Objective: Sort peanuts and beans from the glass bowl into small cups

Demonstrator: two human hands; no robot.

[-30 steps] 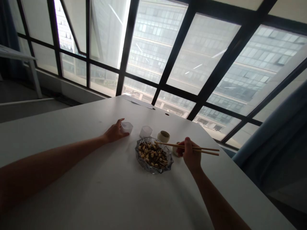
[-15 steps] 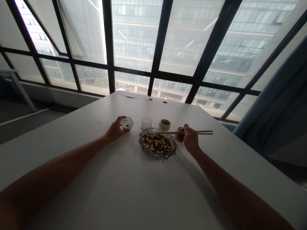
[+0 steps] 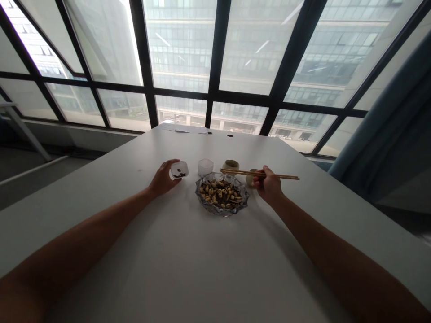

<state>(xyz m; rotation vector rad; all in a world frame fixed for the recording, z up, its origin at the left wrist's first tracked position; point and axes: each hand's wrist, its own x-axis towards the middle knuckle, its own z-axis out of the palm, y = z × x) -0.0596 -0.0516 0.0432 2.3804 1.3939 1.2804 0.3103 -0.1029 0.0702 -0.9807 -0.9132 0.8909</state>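
My left hand grips a small whitish translucent cup, fingers around its side; a few dark bits, likely seeds, show in it. In my right hand is a pair of wooden chopsticks, pointing left. Their tips hover above the back rim of a scalloped glass bowl, in front of a greenish cup. Whether something small is pinched at the tips, I cannot tell. Pale nuts in shells and dark seeds fill the bowl. Partly behind my right fingers stands another beige cup.
A second whitish faceted cup stands behind the bowl. Everything rests on a white table, with papers at its far edge. Beyond are large windows, and a blue curtain hangs at right.
The chopsticks' tips have risen from the nuts and seeds to above the bowl's back rim. The cup in my left hand is tilted differently, showing more dark bits. The view has shifted slightly.
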